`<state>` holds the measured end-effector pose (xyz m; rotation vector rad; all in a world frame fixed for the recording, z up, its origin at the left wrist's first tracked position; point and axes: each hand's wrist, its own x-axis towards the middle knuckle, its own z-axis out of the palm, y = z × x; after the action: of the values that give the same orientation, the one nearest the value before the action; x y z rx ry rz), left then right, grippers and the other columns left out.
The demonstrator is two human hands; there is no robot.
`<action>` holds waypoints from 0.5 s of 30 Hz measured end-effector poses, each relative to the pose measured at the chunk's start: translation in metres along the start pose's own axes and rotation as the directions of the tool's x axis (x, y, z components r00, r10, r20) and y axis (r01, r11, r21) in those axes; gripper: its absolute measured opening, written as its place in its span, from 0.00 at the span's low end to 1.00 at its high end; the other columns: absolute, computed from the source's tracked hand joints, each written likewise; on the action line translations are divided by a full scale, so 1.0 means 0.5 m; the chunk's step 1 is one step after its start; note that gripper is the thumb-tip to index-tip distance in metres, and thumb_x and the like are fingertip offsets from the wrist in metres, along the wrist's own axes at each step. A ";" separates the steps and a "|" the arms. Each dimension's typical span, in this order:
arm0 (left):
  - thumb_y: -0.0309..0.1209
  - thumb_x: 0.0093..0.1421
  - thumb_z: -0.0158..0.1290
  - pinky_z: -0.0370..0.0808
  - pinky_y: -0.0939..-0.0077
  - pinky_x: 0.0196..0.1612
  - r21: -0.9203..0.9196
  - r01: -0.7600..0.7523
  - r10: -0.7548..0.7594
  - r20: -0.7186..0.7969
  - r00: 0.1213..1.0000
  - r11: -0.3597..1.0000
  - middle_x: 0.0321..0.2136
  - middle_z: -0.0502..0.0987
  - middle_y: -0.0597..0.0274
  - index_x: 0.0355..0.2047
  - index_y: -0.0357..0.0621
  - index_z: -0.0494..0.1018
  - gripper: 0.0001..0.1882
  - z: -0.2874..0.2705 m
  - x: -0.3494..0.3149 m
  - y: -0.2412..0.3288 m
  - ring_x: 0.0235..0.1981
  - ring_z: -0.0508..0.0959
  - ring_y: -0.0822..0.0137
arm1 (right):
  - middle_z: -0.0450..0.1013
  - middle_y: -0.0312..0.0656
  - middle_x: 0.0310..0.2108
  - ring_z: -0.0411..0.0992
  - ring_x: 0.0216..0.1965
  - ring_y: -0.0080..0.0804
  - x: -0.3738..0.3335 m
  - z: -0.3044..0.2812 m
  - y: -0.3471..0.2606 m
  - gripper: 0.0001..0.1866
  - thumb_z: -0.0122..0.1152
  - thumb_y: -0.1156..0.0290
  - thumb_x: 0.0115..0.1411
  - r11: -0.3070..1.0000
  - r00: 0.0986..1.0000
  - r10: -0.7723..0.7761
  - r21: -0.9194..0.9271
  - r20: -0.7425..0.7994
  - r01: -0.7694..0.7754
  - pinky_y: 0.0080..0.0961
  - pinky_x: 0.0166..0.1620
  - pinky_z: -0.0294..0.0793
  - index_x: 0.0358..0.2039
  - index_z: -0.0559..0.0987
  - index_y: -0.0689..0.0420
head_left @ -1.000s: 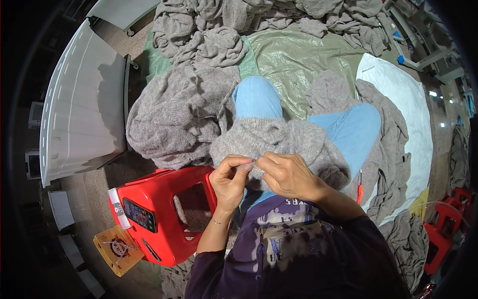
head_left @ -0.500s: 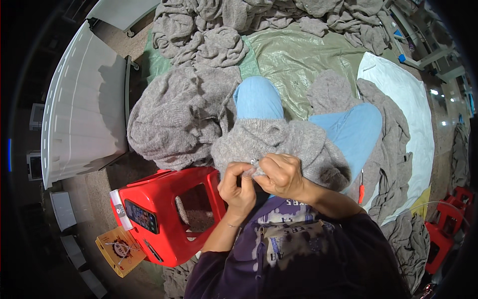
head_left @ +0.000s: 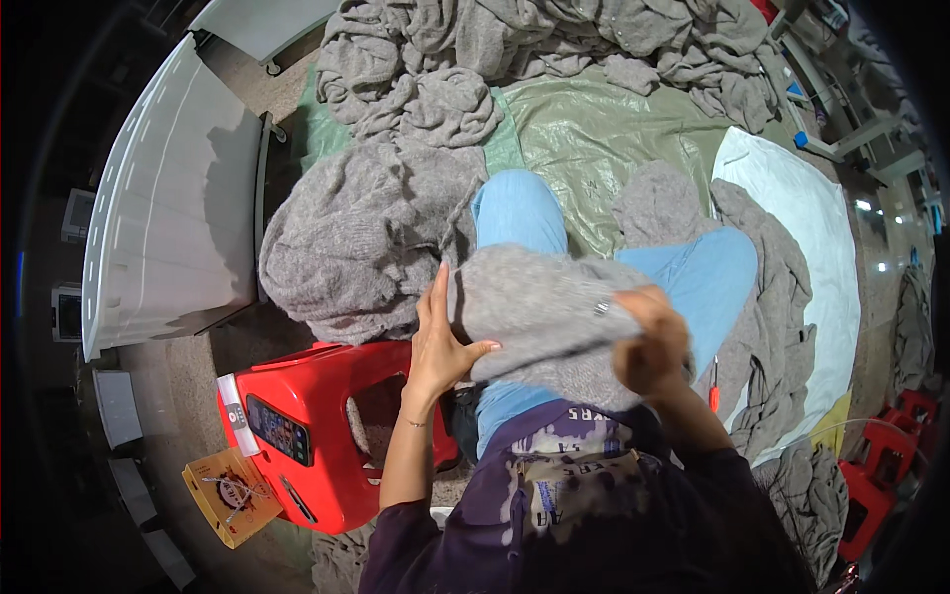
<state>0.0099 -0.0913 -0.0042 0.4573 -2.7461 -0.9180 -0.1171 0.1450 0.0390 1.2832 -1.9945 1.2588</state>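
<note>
Grey knit piece (head_left: 544, 307) lies across the person's lap, over the light-blue trousers (head_left: 520, 203), its middle soft with blur; at its left edge the left hand (head_left: 435, 351) stands with fingers straight and thumb spread wide from them, the thumb tip resting on the near edge of the cloth, with no closed grip to be seen; at its right end the right hand (head_left: 653, 342) is curled, but smeared by blur, so I cannot tell how tightly the fingers are closed or on what; a small shiny thing (head_left: 601, 309) shows beside it, too small to name; the step in hand looks to be spreading or turning the knit on the lap, and the next move would call for the left hand steadying its edge while the right settles the other end flat; just left sits a grey knit heap (head_left: 341, 247), and nearer, a red stool (head_left: 336, 485) bearing a phone (head_left: 278, 430), with a yellow box (head_left: 230, 500) beside it; right lies a white sheet (head_left: 816, 238); far off, more knits (head_left: 554, 30) lie heaped beyond a green sheet (head_left: 594, 139).
</note>
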 end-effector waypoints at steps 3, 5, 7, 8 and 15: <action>0.32 0.32 0.73 0.74 0.52 0.45 0.004 -0.065 0.065 0.068 0.996 0.998 0.58 0.58 0.38 0.67 0.59 0.39 0.67 -0.009 0.047 0.060 0.50 0.69 0.37 | 0.72 0.46 0.32 0.73 0.26 0.37 -0.022 -0.101 -0.032 0.15 0.60 0.67 0.54 0.895 0.928 0.308 0.394 -0.208 -0.209 0.30 0.29 0.75 0.36 0.72 0.65; 0.39 0.40 0.70 0.74 0.59 0.47 -0.102 0.099 -0.036 0.496 0.868 0.990 0.54 0.64 0.37 0.67 0.53 0.40 0.61 -0.022 0.074 0.110 0.51 0.70 0.43 | 0.73 0.49 0.33 0.75 0.33 0.36 0.016 -0.191 -0.041 0.15 0.63 0.68 0.48 0.955 0.860 0.066 -0.218 -0.505 -0.202 0.33 0.35 0.77 0.34 0.71 0.59; 0.47 0.48 0.65 0.74 0.62 0.44 -0.637 -0.289 0.618 0.382 0.687 0.715 0.41 0.76 0.43 0.62 0.44 0.56 0.45 0.055 0.064 0.112 0.43 0.76 0.52 | 0.72 0.49 0.32 0.74 0.31 0.36 0.049 -0.234 -0.013 0.15 0.58 0.61 0.52 0.976 0.634 0.023 -0.120 -0.773 -0.183 0.34 0.34 0.76 0.31 0.71 0.61; 0.41 0.53 0.61 0.74 0.63 0.44 -0.814 -0.091 0.759 0.485 0.435 0.573 0.34 0.78 0.47 0.49 0.40 0.70 0.27 0.053 0.050 0.158 0.38 0.78 0.53 | 0.72 0.48 0.31 0.73 0.30 0.34 0.073 -0.249 -0.010 0.14 0.57 0.62 0.52 0.976 0.715 0.069 -0.101 -0.696 -0.193 0.33 0.33 0.75 0.30 0.72 0.61; 0.14 0.50 0.40 0.80 0.74 0.23 -0.340 0.291 0.266 0.926 0.267 0.894 0.36 0.78 0.45 0.51 0.41 0.70 0.27 -0.045 0.317 0.230 0.21 0.81 0.62 | 0.68 0.38 0.25 0.64 0.26 0.25 0.228 -0.350 0.002 0.12 0.52 0.68 0.51 0.911 0.917 0.376 -0.234 0.130 -0.340 0.23 0.31 0.63 0.29 0.73 0.66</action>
<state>-0.1567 -0.0724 0.0996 -0.3958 -3.1997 -2.4963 -0.1877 0.2444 0.2084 0.9815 -2.5014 1.0820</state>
